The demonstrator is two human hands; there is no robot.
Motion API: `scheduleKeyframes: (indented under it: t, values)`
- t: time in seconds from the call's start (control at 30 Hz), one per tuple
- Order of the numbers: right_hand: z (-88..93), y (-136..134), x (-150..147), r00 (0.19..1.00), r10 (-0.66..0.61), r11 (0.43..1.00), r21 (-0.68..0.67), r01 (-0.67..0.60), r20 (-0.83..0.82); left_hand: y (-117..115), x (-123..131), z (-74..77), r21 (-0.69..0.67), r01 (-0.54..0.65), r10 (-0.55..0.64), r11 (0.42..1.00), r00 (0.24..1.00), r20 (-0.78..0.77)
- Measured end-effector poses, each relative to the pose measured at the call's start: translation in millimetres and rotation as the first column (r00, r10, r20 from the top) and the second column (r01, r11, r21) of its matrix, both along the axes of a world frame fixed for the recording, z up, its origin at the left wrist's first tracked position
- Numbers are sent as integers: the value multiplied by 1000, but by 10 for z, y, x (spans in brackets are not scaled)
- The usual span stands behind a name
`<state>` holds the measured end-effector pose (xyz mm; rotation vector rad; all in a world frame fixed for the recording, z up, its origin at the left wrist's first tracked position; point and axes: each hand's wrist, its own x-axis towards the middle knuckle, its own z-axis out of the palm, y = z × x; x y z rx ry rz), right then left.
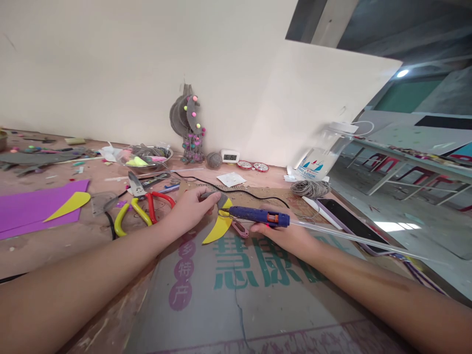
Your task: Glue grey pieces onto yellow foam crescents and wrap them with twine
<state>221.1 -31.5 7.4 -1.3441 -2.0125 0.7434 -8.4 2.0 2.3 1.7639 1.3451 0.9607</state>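
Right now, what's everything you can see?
Glue gun: one, blue plastic, in right hand
Rod: one, clear, thin, behind gun
Fuzzy piece: one, grey, in left hand
Curved flat pieces: two, yellow, centre and left
Sheets: at least two, purple, left
Tool handle pairs: two, yellow and red, left
Digital clock: one, white, rear
Yarn ball: one, grey, beside clock
Round cases: two, red, beside clock
Plastic bottle: one, clear, right
Yarn coil: one, grey, below bottle
Phone: one, black, right
Pompom ornament: one, mostly grey, rear
Printed sheet: one, greyish brown, under hands
Bowl: one, silvery, rear
Stools: several, red, background
Craft scraps: many, mixed, left
Left hand: one, bare, centre
Right hand: one, bare, centre
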Motion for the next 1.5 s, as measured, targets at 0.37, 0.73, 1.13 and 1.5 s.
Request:
scheduleKeyframes:
  t: [0.37,0.73,1.13,1.5]
  values:
    - [-29,-21,-15,1000,-9,999,44,9,5,-6,2,1,-9,0,0,1000,1000,-12]
    - [-9,-16,1,999,5,999,33,-7,44,7,-8,-14,-24,-2,2,1000,1000,9]
    - [-13,-16,7,999,-2,999,46,0,35,-7,-2,-3,-15,19,-19,1000,999,40]
    - [-3,11,21,999,-29,996,89,27,22,8,-8,-11,6,41,-42,999,998,38]
